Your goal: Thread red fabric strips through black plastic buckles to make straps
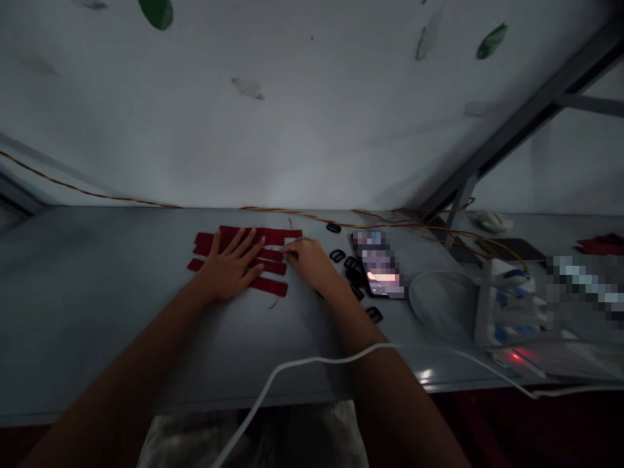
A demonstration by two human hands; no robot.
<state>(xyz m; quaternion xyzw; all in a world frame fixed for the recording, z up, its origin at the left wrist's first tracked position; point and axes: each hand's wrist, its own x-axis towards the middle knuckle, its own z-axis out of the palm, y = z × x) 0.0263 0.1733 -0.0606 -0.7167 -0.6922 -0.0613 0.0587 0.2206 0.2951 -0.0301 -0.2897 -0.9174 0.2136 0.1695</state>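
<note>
Several red fabric strips (269, 286) lie roughly side by side on the grey table (121, 312). My left hand (229, 266) rests flat across them, fingers spread, pressing on their left and middle parts. At the strips' right ends, my right hand (305, 259) has its thumb and forefinger pinched together at the end of one strip. Loose red threads show above and below the strips. Right of my right hand lie several black plastic buckles (374, 314), some partly against a phone (379, 265) with a lit screen.
A white power strip (507, 305) with plugs and a red light stands at the right. A white cable (316, 359) crosses over my right forearm. Twisted wires (292, 212) run along the wall (292, 143). A metal frame (517, 117) rises at the right.
</note>
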